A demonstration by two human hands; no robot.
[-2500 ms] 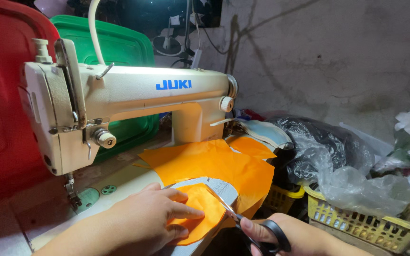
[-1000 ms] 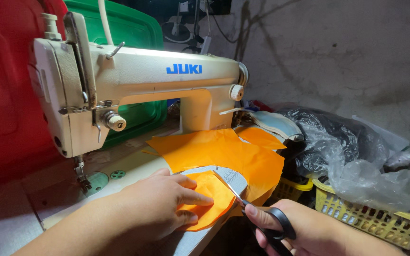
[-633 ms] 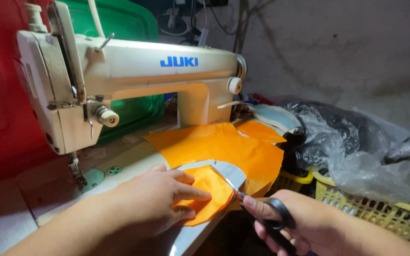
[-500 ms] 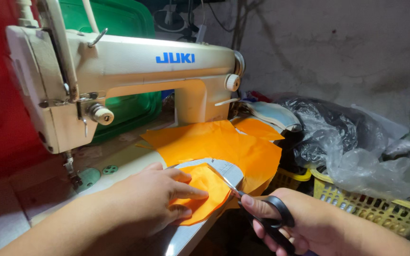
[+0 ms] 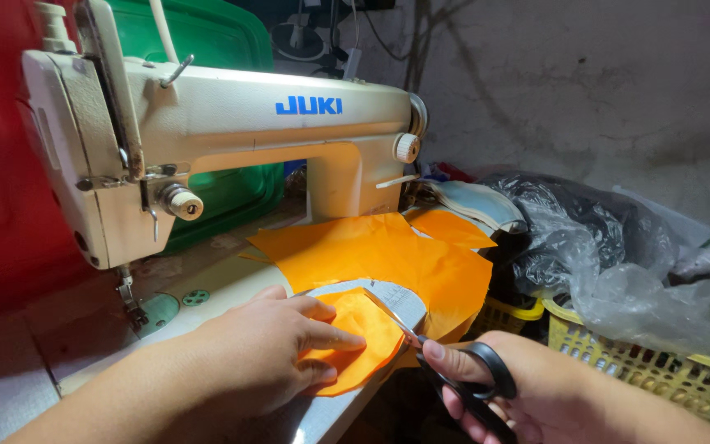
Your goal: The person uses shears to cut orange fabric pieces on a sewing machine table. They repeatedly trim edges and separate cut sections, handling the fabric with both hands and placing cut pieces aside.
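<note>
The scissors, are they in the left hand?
No, the right hand holds the black-handled scissors; the left hand presses the orange fabric.

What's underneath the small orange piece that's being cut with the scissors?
A grey curved template shows past the small orange piece, with the table edge below. The left hand covers the rest.
</note>
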